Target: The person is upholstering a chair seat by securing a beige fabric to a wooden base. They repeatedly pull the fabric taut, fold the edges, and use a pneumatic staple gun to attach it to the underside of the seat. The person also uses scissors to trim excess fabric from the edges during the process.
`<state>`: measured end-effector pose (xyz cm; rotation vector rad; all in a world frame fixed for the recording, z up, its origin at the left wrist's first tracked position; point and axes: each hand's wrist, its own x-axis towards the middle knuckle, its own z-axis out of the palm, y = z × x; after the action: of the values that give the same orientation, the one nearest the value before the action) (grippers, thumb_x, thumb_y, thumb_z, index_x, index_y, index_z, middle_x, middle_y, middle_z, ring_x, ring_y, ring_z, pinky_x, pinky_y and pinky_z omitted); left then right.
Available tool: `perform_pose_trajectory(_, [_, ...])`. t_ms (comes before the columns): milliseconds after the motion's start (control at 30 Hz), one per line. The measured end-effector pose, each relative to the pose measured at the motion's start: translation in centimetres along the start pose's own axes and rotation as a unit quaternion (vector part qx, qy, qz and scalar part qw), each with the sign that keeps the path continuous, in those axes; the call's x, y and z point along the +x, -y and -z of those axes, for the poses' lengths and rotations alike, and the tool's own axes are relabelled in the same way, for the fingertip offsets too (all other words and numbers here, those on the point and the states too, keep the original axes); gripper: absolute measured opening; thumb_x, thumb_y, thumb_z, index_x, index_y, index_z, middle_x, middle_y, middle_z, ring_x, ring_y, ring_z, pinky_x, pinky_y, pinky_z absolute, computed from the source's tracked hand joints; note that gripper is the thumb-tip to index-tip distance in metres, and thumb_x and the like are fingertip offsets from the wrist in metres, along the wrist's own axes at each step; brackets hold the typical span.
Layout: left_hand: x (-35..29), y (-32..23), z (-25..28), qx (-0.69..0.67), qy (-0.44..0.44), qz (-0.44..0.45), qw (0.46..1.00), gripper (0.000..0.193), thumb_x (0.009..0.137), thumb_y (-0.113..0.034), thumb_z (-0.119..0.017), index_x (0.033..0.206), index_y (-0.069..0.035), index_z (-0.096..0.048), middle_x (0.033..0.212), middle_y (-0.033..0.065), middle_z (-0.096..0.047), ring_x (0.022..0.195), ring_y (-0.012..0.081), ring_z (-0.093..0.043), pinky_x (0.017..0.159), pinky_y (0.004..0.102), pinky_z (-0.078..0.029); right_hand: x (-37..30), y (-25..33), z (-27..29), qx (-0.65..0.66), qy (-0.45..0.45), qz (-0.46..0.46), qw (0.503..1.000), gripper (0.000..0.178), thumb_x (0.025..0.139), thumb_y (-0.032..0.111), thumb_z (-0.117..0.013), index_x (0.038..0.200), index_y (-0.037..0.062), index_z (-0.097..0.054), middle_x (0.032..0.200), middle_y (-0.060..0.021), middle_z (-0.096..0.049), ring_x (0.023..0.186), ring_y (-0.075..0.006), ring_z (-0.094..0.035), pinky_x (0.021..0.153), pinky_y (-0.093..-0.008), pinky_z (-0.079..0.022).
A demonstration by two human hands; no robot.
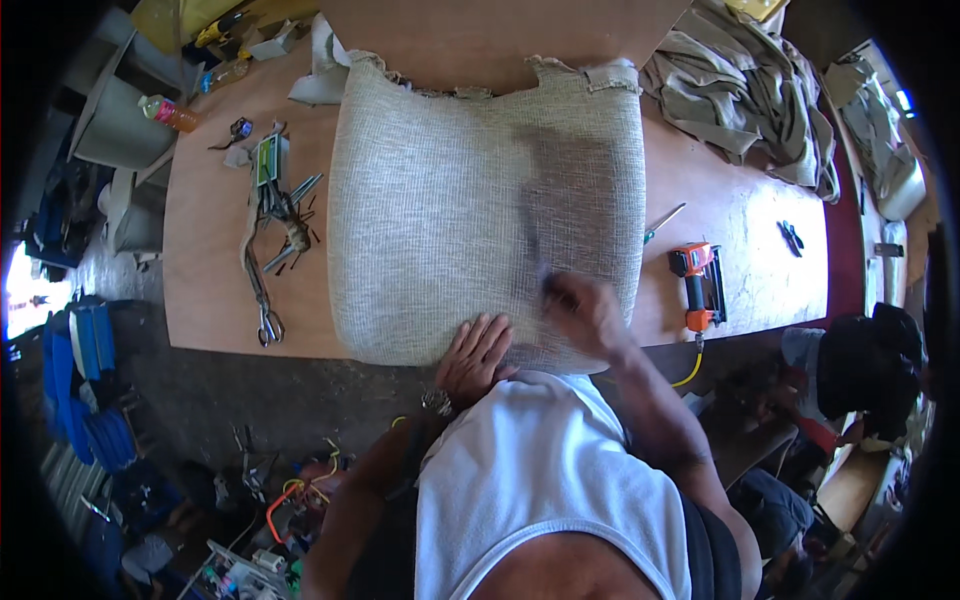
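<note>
A large cushion (430, 210) in beige woven upholstery fabric lies in front of me on the wooden table, its far edge notched with loose, frayed fabric. My left hand (478, 352) rests on the cushion's near edge, fingers stretched out flat. Over the near right part of the cushion, my right hand (585, 312) is closed around a dark handle. What that handle belongs to is blurred; a thin dark streak runs away from the fist across the fabric. A shadow darkens the cushion's right side.
Right of the cushion are a screwdriver (664, 223), an orange staple gun (697, 285) with a yellow hose, and dark pliers (790, 239). Crumpled fabric (745, 95) covers the far right. Scissors (270, 328), a green box (268, 162) and a bottle (170, 113) are left. People sit at right.
</note>
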<state>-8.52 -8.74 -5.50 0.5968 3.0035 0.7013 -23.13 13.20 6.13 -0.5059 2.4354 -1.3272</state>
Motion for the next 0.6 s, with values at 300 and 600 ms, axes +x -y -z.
perform_pose_trajectory(300, [17.8, 1.9, 2.1, 0.084, -0.022, 0.057, 0.995, 0.068, 0.104, -0.047, -0.044, 0.157, -0.005, -0.036, 0.166, 0.0154, -0.033, 0.153, 0.0373, -0.029, 0.123, 0.0579, -0.021, 6.5, -6.5, 5.3, 0.105, -0.23, 0.056, 0.966, 0.007, 0.095, 0.003, -0.062, 0.094, 0.0001, -0.055, 0.073, -0.0011, -0.051, 0.062, -0.0084, -0.047, 0.056, -0.0268, -0.041])
perform_pose_trajectory(600, [32.8, 9.3, 2.7, 0.07, -0.013, 0.064, 0.995, 0.062, 0.107, -0.04, -0.034, 0.156, -0.003, -0.037, 0.164, 0.017, -0.036, 0.152, 0.036, -0.032, 0.123, 0.0558, -0.022, 6.9, -7.1, 4.5, 0.185, -0.235, 0.02, 0.954, 0.009, 0.094, -0.001, -0.062, 0.094, 0.0021, -0.054, 0.075, 0.004, -0.045, 0.064, -0.0034, -0.042, 0.055, -0.0232, -0.035])
